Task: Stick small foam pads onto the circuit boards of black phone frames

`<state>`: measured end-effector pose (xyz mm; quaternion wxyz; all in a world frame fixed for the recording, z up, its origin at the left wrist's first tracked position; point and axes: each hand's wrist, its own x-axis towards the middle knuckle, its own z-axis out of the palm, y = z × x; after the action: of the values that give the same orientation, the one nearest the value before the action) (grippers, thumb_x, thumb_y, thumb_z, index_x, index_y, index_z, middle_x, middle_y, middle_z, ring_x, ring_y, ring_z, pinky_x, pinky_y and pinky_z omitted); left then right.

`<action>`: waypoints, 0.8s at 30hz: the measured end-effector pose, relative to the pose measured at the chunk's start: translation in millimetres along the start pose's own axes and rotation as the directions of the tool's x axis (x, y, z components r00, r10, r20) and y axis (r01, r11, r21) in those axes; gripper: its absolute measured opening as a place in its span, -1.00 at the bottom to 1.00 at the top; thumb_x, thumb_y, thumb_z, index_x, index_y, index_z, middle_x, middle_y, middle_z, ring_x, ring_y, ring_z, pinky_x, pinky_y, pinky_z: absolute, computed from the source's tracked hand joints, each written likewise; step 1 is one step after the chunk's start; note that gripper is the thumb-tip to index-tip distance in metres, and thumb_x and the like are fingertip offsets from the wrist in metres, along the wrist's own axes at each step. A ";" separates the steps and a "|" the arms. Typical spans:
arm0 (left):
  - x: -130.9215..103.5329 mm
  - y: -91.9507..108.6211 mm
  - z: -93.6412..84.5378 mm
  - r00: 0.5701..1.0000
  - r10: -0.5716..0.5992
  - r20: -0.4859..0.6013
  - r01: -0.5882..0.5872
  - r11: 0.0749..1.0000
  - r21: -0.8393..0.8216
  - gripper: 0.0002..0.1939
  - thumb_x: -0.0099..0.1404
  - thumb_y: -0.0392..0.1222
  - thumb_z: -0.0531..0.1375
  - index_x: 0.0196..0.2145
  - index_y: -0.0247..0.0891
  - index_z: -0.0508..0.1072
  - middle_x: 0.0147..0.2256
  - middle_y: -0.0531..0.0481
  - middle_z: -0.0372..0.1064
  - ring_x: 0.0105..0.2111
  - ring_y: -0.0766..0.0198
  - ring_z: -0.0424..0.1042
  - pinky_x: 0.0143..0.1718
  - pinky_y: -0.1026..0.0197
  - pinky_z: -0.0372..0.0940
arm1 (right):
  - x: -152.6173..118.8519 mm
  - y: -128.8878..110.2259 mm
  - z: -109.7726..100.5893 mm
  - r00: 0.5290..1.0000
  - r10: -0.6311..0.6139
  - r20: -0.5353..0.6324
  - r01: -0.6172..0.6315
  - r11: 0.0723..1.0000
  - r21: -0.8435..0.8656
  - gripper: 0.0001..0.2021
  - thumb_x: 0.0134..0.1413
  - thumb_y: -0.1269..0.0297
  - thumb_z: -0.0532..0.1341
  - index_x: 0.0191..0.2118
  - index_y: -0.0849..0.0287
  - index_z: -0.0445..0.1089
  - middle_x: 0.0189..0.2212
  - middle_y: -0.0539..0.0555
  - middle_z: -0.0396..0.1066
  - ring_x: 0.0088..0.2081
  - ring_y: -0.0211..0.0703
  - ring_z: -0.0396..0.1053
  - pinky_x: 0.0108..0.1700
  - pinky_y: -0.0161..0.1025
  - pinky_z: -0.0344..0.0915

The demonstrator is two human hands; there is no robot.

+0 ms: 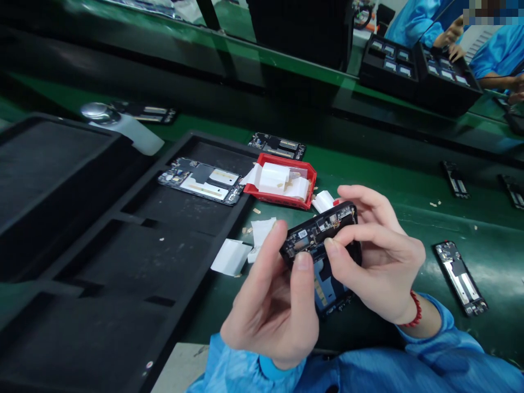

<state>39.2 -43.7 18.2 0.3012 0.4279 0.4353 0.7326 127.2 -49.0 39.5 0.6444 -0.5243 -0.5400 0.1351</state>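
An opened phone with its circuit board bared is held tilted between my two hands. My left hand grips its left edge, thumb on the board and index finger along the rim. My right hand holds the other edge, its thumb and index fingertip pinched together over the board; whatever lies between those tips is too small to make out. Just beyond the phone stands a red tray full of white paper pieces. Loose white paper lies left of my hands.
A large black foam tray fills the left, with an opened phone on its upper part. More opened phones lie on the green bench to the right. A silver-capped bottle rests at upper left. Co-workers' hands show beyond black boxes.
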 end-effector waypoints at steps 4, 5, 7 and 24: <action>1.6 -0.4 1.5 0.999 0.028 0.043 -0.028 1.000 0.009 -0.56 0.17 -0.39 0.42 -0.02 -0.03 0.62 -0.19 0.13 0.67 -0.37 0.27 0.65 -0.27 0.28 0.60 | -0.4 0.4 1.2 1.000 0.000 -0.009 0.000 1.000 0.008 -0.84 0.00 0.53 0.36 -0.45 0.10 0.52 0.00 0.13 0.50 -0.07 0.01 0.55 0.01 0.04 0.54; 2.4 -0.2 1.8 0.998 0.037 0.047 -0.039 0.999 0.035 -0.52 0.14 -0.44 0.42 -0.01 -0.04 0.62 -0.21 0.13 0.67 -0.39 0.29 0.65 -0.29 0.30 0.59 | -0.6 0.6 1.2 1.000 -0.001 -0.011 0.001 1.000 0.010 -0.84 0.00 0.53 0.36 -0.44 0.10 0.52 -0.01 0.14 0.51 -0.08 0.00 0.55 0.01 0.03 0.54; 3.8 0.0 2.3 0.998 0.054 0.042 -0.058 0.995 0.085 -0.47 0.10 -0.51 0.42 -0.02 -0.05 0.63 -0.24 0.13 0.68 -0.43 0.31 0.64 -0.30 0.34 0.58 | -1.1 0.9 0.9 1.000 -0.006 -0.011 0.006 1.000 0.013 -0.84 0.00 0.53 0.37 -0.44 0.10 0.54 -0.01 0.14 0.51 -0.09 -0.01 0.55 0.01 0.03 0.55; 9.5 -3.7 6.2 0.999 0.049 0.024 -0.051 0.991 0.121 -0.54 0.11 -0.46 0.41 -0.03 -0.17 0.63 -0.27 0.07 0.68 -0.47 0.27 0.63 -0.37 0.29 0.58 | -3.2 3.6 -10.9 0.995 -0.012 0.104 0.007 0.999 0.049 -0.81 0.17 0.51 0.30 -0.25 0.09 0.63 0.11 0.19 0.51 0.03 0.05 0.57 0.04 0.07 0.59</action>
<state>40.7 -31.9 19.9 0.2606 0.4641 0.4652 0.7073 136.5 -55.7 36.1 0.6287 -0.4982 -0.5717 0.1724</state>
